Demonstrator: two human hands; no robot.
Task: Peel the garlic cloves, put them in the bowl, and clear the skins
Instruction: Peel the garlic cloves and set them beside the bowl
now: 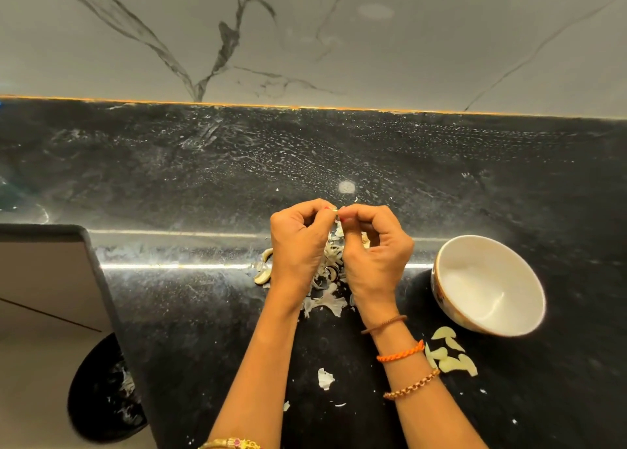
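Observation:
My left hand (298,245) and my right hand (373,248) meet fingertip to fingertip above the black counter, both pinching a small garlic clove (336,211) that is mostly hidden by the fingers. Below the hands lies a heap of papery white garlic skins (327,289). Two unpeeled cloves (264,268) lie just left of my left wrist. A white bowl (488,284) stands to the right and looks empty. Several peeled pale cloves (448,353) lie on the counter in front of the bowl, by my right forearm.
Loose skin scraps (325,379) lie between my forearms. The black counter (203,177) ends at a marble wall behind. At the left the counter edge drops off; a black bin (105,391) with skins in it stands on the floor below.

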